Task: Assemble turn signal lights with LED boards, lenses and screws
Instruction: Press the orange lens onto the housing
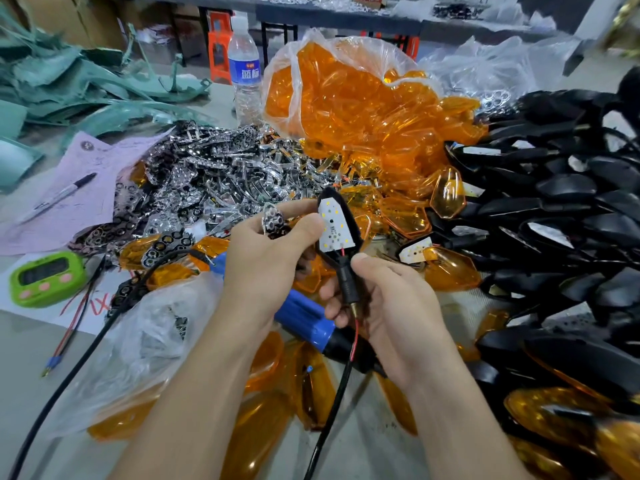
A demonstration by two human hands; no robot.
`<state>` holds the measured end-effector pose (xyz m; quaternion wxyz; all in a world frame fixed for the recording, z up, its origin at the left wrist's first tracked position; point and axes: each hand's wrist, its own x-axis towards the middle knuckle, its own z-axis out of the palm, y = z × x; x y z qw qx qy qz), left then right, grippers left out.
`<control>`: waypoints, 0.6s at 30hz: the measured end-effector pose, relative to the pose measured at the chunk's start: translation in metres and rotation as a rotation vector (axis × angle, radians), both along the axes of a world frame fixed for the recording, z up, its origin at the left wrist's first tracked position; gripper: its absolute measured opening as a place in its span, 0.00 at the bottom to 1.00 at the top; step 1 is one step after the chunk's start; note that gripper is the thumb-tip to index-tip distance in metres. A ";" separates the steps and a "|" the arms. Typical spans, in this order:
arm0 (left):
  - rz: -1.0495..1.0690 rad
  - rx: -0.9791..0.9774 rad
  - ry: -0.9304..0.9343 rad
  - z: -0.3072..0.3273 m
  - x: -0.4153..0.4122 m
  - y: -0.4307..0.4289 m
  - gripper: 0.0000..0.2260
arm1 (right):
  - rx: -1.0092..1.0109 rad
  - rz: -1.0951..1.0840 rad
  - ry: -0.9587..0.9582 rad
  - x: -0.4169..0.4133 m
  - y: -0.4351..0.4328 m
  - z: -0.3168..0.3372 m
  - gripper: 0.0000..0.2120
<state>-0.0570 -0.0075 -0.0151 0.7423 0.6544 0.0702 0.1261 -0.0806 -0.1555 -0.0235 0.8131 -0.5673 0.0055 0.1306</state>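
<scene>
A black turn signal housing [350, 223] with a white LED board [335, 226] in it is held upright at the centre. My right hand [388, 306] grips its black stem [347, 284], from which red and black wires trail down. My left hand [266, 258] pinches a chrome reflector piece [274, 221] just left of the housing, thumb touching the board's edge. A blue and black electric screwdriver [308, 315] lies under my hands.
A pile of chrome reflectors [221, 171] lies at centre left, an open bag of orange lenses [356, 98] behind, and black housings [561, 209] stacked on the right. Loose orange lenses [446, 268] surround my hands. A green timer [46, 278], marker pen [59, 197] and water bottle [245, 71] stand left.
</scene>
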 end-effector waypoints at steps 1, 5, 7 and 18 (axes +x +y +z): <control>-0.005 0.016 -0.001 0.000 -0.001 0.000 0.10 | -0.032 0.008 -0.018 0.000 0.000 0.000 0.14; -0.033 0.095 -0.040 0.001 -0.004 -0.002 0.14 | -0.153 0.006 -0.127 0.000 0.002 -0.002 0.17; -0.033 0.089 -0.044 0.000 -0.003 -0.001 0.14 | -0.175 -0.023 -0.171 0.000 0.004 -0.002 0.14; -0.002 0.029 -0.035 0.002 -0.005 -0.001 0.17 | -0.168 -0.092 -0.153 0.000 0.007 -0.003 0.14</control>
